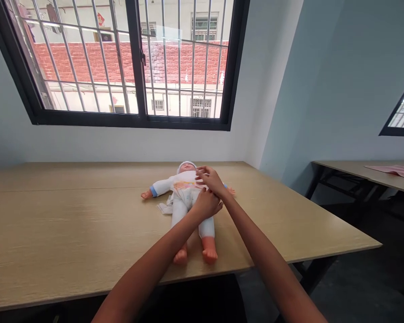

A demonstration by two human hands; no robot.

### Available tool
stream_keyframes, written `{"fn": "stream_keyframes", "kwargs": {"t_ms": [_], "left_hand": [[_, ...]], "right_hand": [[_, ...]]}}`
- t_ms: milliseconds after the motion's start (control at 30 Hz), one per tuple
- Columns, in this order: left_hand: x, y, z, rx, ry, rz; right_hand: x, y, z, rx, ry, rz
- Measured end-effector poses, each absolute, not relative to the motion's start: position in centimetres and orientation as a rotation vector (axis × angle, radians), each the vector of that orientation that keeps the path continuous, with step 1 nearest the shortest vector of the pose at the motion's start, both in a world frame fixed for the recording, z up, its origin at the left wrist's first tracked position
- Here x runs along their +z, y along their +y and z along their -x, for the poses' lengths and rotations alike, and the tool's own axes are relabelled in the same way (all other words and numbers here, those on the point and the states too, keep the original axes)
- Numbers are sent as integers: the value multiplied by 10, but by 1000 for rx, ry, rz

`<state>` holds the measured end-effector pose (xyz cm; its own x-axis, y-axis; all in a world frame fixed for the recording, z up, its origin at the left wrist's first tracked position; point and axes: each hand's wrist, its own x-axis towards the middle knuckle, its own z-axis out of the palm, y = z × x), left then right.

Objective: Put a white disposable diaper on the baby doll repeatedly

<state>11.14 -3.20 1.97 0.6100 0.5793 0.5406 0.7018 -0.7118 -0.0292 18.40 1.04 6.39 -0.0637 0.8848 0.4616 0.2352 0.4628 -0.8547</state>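
Observation:
A baby doll (180,211) in a white outfit with blue cuffs and a white cap lies on its back on the wooden table (70,233), its feet toward me. White cloth (166,206) sticks out beside its hip on the left. My left hand (207,204) is at the doll's waist on the right side, its fingers curled; what they hold, if anything, is hidden. Just above it, my right hand (210,179) rests over the doll's belly and chest with its fingers apart. The two hands overlap near the wrist.
A barred window (141,122) is in the wall behind the table. At the right stands a second table (350,172) with a pink striped cloth (395,170) on it. The near table's front edge runs below the doll's feet.

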Motion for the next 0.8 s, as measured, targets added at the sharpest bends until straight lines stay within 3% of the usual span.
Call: {"fn": "stream_keyframes", "kwargs": {"t_ms": [167, 500, 633, 800], "left_hand": [[24, -38, -108, -640, -1176, 2509], [24, -37, -100, -700, -1277, 2481], [26, -31, -93, -925, -1277, 2490], [27, -15, -58, -1467, -1279, 2436]], "right_hand": [[34, 24, -212, 678, -1074, 935], [-27, 39, -240, 429, -1194, 1372], [-33, 40, -243, 394, -1301, 1476], [-36, 40, -247, 365, -1336, 1623]]}}
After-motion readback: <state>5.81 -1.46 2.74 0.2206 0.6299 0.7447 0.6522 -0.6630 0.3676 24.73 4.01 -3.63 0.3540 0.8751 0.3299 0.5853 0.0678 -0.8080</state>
